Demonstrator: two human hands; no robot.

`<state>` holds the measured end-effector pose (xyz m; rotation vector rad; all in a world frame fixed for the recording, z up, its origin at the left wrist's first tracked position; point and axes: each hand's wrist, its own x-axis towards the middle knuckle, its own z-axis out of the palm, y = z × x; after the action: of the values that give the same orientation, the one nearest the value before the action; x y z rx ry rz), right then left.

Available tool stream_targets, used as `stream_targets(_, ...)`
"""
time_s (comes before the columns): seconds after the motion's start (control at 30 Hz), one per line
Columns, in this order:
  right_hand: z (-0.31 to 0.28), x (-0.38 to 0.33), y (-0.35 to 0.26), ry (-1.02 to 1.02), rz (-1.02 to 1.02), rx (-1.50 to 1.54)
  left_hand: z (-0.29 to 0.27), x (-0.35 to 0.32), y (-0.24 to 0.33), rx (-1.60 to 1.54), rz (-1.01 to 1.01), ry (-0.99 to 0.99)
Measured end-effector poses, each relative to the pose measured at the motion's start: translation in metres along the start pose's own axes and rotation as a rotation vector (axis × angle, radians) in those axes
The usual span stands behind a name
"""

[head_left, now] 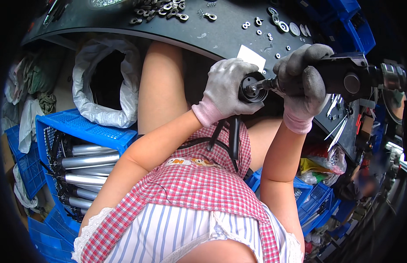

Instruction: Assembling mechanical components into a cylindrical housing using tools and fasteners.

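Worn on the person's head, the left fisheye camera looks steeply down over the apron (207,186) at the hands (224,83), fairly close. The desk (232,33) spans the top, its front edge curved, while the view's rim fades to black.

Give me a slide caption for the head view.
At a dark bench, the gloved left hand grips a round black part; the right hand holds a power tool to it.

Matt cloth gloves (223,83), matt plastic-looking power tool (334,80), shiny metal tubes (91,160), crinkled plastic bag (83,90)
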<state>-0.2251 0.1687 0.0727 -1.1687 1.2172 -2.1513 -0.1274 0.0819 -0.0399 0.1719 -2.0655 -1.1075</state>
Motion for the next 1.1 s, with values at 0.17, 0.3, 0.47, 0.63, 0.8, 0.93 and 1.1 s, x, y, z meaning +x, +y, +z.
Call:
stream_targets(0.17,0.016,-0.002,-0.010,0.140,-0.146,-0.473,-0.001,0.002,-0.003,0.014,-0.001,-0.049)
stream_targets(0.3,0.001,0.001,-0.054,0.302,-0.296,-0.473,0.000,-0.003,-0.003,0.040,-0.020,-0.025)
stream_targets(0.47,-0.105,0.010,-0.059,0.547,0.059,-1.135,0.001,-0.010,-0.013,0.061,-0.010,-0.021)
stream_targets(0.63,-0.180,-0.012,-0.011,0.428,0.509,-1.925,0.009,-0.011,-0.014,-0.009,-0.002,-0.003)
stream_targets(0.8,-0.183,-0.016,0.009,0.346,0.697,-1.953,0.007,-0.024,-0.021,-0.020,0.052,0.031)
stream_targets(0.93,-0.131,-0.049,0.004,0.390,0.101,-1.894,0.018,-0.084,-0.085,-0.173,-0.530,0.108)
stream_targets(1.1,-0.013,-0.185,0.061,0.370,0.616,-0.176,0.054,-0.132,-0.160,-0.359,-1.017,-0.645)
